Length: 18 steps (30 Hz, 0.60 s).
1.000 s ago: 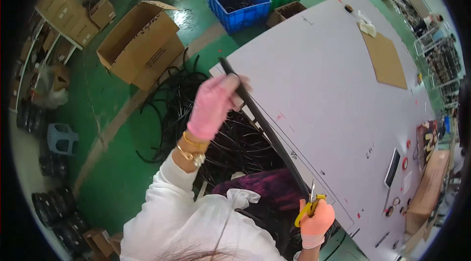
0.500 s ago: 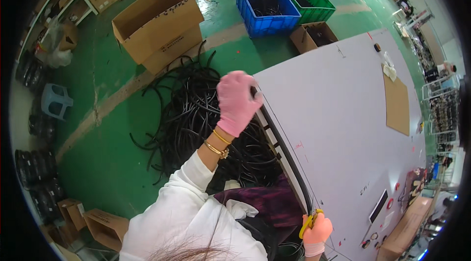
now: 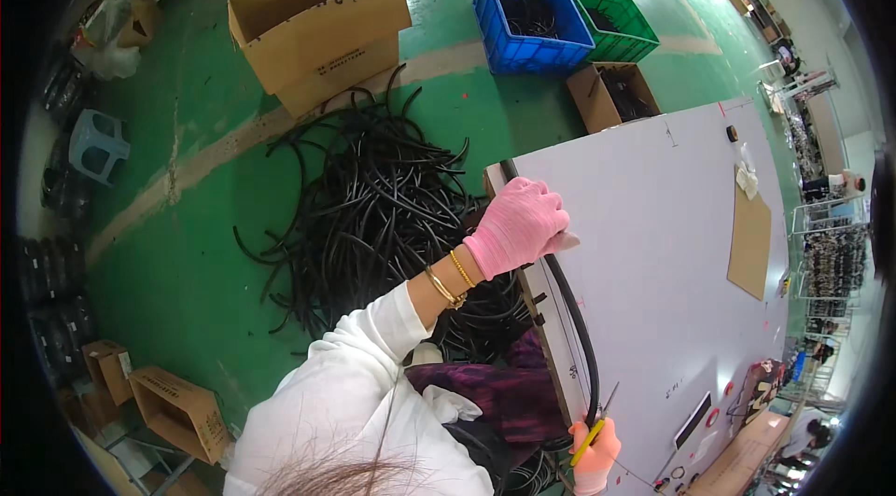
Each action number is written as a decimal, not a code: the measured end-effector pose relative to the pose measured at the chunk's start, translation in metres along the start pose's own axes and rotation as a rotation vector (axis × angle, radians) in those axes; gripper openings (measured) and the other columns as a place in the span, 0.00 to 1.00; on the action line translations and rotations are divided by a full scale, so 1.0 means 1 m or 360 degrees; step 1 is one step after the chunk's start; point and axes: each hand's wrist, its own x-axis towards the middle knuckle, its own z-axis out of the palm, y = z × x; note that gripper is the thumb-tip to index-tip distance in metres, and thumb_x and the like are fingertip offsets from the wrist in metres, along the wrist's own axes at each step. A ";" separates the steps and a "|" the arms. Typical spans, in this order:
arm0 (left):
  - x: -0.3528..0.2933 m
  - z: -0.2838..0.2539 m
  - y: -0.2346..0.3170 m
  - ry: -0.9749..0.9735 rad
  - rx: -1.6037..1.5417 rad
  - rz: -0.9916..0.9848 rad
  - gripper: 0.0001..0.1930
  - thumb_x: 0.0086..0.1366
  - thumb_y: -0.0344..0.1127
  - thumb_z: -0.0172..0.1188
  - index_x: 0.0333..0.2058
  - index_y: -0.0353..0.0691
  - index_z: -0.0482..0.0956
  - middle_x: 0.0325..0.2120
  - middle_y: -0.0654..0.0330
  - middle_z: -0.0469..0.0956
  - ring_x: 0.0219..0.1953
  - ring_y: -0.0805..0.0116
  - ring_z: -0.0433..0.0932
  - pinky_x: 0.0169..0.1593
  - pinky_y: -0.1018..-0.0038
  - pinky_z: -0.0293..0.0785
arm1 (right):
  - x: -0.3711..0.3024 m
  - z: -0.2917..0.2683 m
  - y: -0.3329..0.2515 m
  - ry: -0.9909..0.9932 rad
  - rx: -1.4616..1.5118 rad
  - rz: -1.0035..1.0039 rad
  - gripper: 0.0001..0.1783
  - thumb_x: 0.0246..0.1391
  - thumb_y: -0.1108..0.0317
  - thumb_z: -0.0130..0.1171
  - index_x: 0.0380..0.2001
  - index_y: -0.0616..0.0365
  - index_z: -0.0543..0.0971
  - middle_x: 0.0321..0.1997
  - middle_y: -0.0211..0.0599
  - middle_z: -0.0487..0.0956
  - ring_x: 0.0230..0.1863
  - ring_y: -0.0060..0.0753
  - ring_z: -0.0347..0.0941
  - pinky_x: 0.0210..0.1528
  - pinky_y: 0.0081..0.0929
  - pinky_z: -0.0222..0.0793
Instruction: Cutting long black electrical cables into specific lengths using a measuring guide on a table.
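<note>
The pink-gloved left hand's (image 3: 518, 227) fingers curl around one long black flexible tube (image 3: 577, 321), which curves along the desk (image 3: 672, 235) edge to the peach-gloved right hand (image 3: 599, 463), its fingers closed on one pair of yellow-handled scissors (image 3: 587, 443). Beyond the left fingers, one blue plastic crate (image 3: 541, 55) and one green plastic crate (image 3: 637, 50) hold black pieces (image 3: 529, 11).

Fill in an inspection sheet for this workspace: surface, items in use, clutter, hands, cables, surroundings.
Surface: pale tabletop with drawn lines and small red marks.
Items in use: long black tube, bowed near the tabletop's left edge; scissors with yellow handles.
Clutter: tangled heap of black tubes on the floor; brown board and small dark roll on the tabletop.
Hands: left hand, pink glove, closed over the tube; right hand, orange glove, holds the scissors beside the tube's lower end.
Cables: nothing seen that is clearly one.
Surroundings: blue crate, green crate and large open carton on green floor.
</note>
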 end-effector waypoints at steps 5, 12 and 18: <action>-0.002 0.002 -0.001 0.0043 0.0024 0.0016 0.19 0.60 0.54 0.64 0.19 0.47 0.77 0.23 0.64 0.74 0.33 0.61 0.76 0.43 0.63 0.70 | 0.000 0.000 -0.009 -0.0019 0.0031 0.0081 0.06 0.55 0.76 0.61 0.36 0.64 0.76 0.22 0.34 0.81 0.15 0.19 0.71 0.19 0.19 0.65; -0.002 0.003 0.001 0.0119 0.0052 0.0001 0.18 0.58 0.52 0.66 0.19 0.46 0.77 0.22 0.64 0.74 0.32 0.61 0.76 0.41 0.64 0.70 | 0.001 -0.002 -0.008 -0.0024 0.0055 0.0185 0.07 0.53 0.75 0.64 0.33 0.63 0.76 0.22 0.35 0.82 0.14 0.22 0.71 0.21 0.23 0.66; 0.005 -0.006 0.006 -0.0081 0.0061 -0.0110 0.17 0.58 0.53 0.66 0.22 0.47 0.78 0.26 0.63 0.76 0.35 0.59 0.76 0.42 0.62 0.70 | 0.002 -0.001 0.001 -0.0005 -0.0076 0.0028 0.08 0.52 0.75 0.66 0.31 0.63 0.75 0.21 0.39 0.80 0.17 0.32 0.72 0.23 0.27 0.67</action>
